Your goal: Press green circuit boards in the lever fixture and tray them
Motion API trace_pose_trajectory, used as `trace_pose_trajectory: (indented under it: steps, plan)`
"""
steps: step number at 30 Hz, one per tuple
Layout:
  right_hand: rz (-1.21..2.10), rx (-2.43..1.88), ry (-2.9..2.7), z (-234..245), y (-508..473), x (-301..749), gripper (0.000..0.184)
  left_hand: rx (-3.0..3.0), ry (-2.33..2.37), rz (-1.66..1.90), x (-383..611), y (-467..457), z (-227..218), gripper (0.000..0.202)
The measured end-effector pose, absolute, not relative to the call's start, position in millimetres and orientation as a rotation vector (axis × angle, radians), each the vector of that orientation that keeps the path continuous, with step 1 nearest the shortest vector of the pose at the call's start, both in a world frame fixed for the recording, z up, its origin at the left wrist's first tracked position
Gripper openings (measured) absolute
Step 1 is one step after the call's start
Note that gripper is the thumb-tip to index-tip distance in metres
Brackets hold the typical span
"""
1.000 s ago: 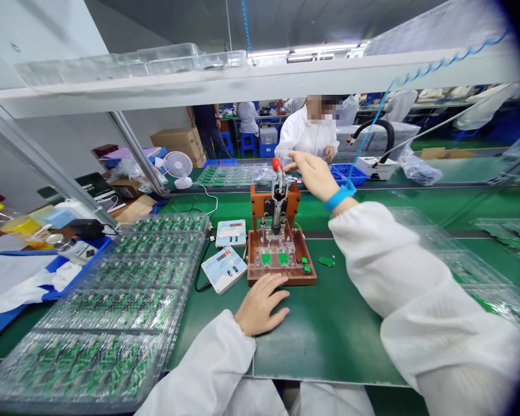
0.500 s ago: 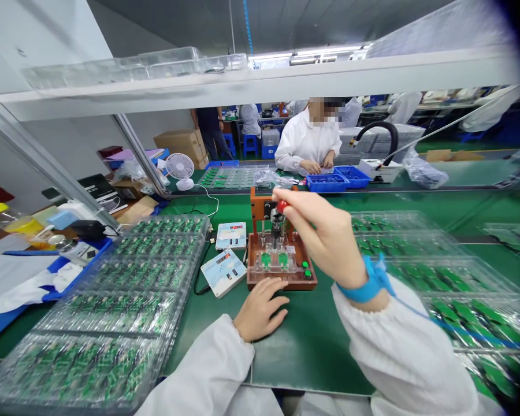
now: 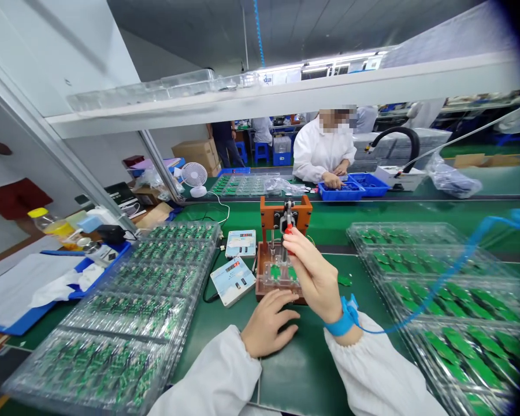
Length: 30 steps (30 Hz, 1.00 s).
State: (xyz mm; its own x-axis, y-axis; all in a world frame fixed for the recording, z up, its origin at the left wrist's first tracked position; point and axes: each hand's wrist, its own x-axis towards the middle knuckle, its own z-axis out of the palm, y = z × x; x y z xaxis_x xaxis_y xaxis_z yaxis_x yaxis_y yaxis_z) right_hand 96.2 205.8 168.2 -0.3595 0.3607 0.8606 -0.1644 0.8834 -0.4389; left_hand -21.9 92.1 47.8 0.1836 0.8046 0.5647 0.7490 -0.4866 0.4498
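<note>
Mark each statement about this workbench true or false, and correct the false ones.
1. The right hand pinches the red-tipped lever of the orange-framed test fixture. True.
2. The left hand holds a circuit board. False: it holds nothing and rests on the green bench mat by the fixture's base.
3. The blue wrist strap is on the left wrist. False: it is on the right wrist.
4. Clear trays of green circuit boards lie on both sides of the fixture. True.
5. The two digital display units sit right of the fixture. False: they sit left of it.
</note>
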Motion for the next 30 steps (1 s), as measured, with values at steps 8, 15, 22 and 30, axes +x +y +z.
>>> trace_pose_trajectory:
  steps: [8,15,22,30]
  plan:
    - [0.587,-0.136,-1.805,158.6,201.3,84.6,0.053,1.617,1.381,1.021,-95.4,95.7,132.4,0.028]
    - [0.601,-0.138,-1.782,157.4,199.0,84.4,0.054,1.666,2.213,0.129,-178.6,148.8,139.6,0.099]
    - [0.626,-0.133,-1.800,158.7,200.5,85.6,0.053,1.682,2.108,-0.445,-183.6,172.5,123.6,0.133]
    - [0.633,-0.136,-1.787,158.3,198.2,86.3,0.052,1.667,2.072,-0.488,-186.2,171.5,113.2,0.136]
